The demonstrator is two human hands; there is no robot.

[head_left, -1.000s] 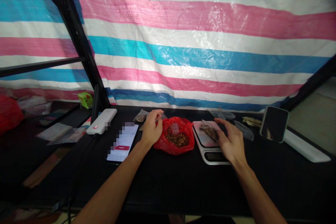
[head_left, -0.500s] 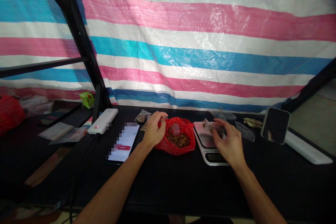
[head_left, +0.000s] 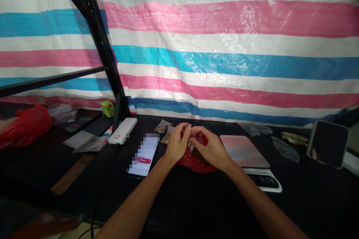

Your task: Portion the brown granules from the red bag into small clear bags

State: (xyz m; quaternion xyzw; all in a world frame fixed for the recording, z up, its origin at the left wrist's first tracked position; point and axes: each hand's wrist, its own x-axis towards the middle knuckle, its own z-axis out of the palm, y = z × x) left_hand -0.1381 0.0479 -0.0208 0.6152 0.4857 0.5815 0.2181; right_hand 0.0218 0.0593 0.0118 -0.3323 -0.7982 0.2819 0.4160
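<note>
Both my hands meet over an open red plastic bag [head_left: 196, 166] on the black table. Between their fingertips is a small clear plastic bag [head_left: 191, 145] with brown bits inside. My left hand [head_left: 176, 145] pinches its upper edge from the left, and my right hand [head_left: 211, 148] grips it from the right. Loose brown pieces [head_left: 201, 156] in the red bag are partly hidden by my right hand. Just left of my hands lie small filled bags [head_left: 162, 127]. A white digital scale [head_left: 244, 151] with a bare metal plate stands to the right.
Left of the red bag lie a lit phone [head_left: 146, 155] and a white power bank [head_left: 123, 130]. Flat clear bags [head_left: 285, 150] and a dark-screened device [head_left: 328, 143] are at right. A black metal post [head_left: 102, 41] rises at left before a striped sheet [head_left: 224, 44].
My right hand has moved left from the scale to the red bag, carrying the small bag. My left hand now grips that bag too. The view has shifted left.
</note>
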